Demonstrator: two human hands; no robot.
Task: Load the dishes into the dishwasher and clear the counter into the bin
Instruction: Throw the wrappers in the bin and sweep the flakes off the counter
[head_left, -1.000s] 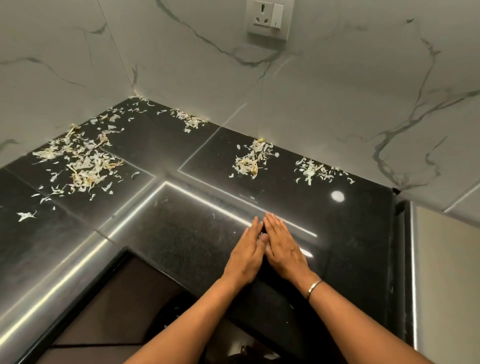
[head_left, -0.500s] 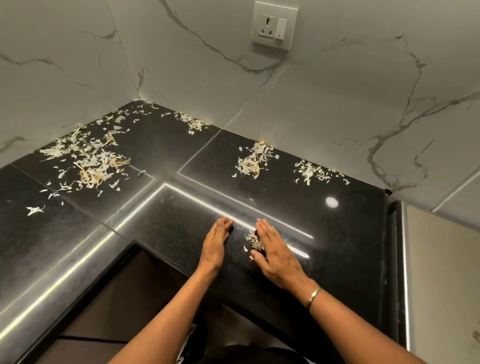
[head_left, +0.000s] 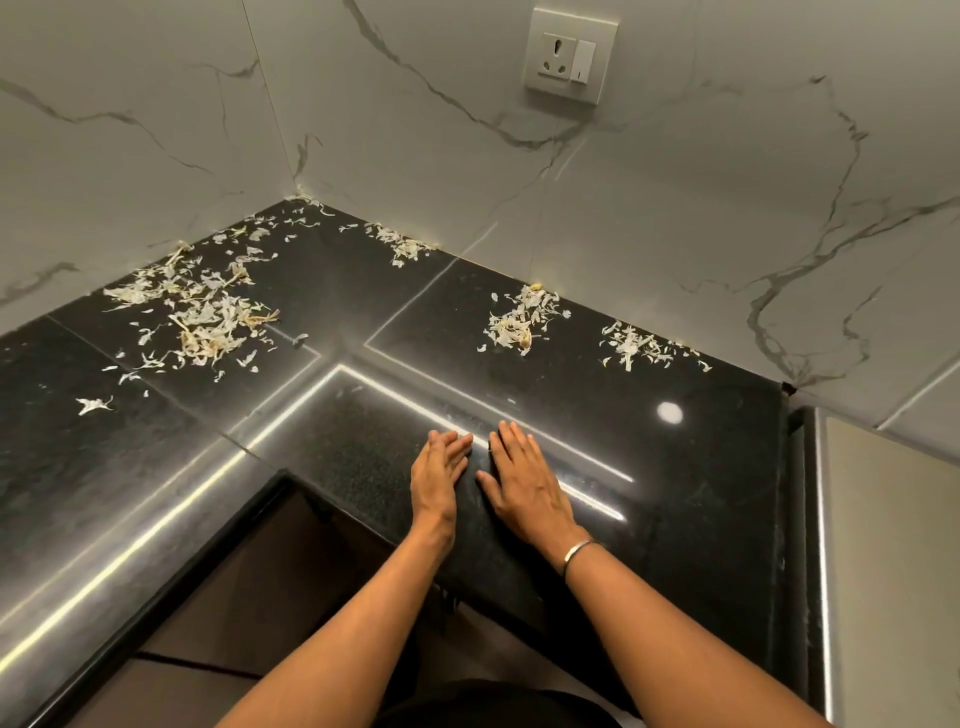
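Pale peel scraps lie scattered on the black corner counter (head_left: 675, 467). A big heap of scraps (head_left: 202, 317) sits at the left, a small cluster (head_left: 402, 244) lies by the back wall, and two more clusters (head_left: 514, 322) (head_left: 636, 345) lie at the right along the wall. My left hand (head_left: 436, 475) and my right hand (head_left: 522, 480) lie flat on the counter near its front edge, fingers straight, a narrow gap between them. No scraps show between the hands.
Marble-look walls meet in the corner behind the counter, with a socket and switch (head_left: 569, 57) high on the right wall. A pale appliance or cabinet side (head_left: 893, 545) stands at the counter's right end. Dark cabinet fronts (head_left: 249, 587) are below the front edge.
Half a second ago my hands were apart with a small pile of scraps by the right hand. Now they are close together again and that pile is out of sight.
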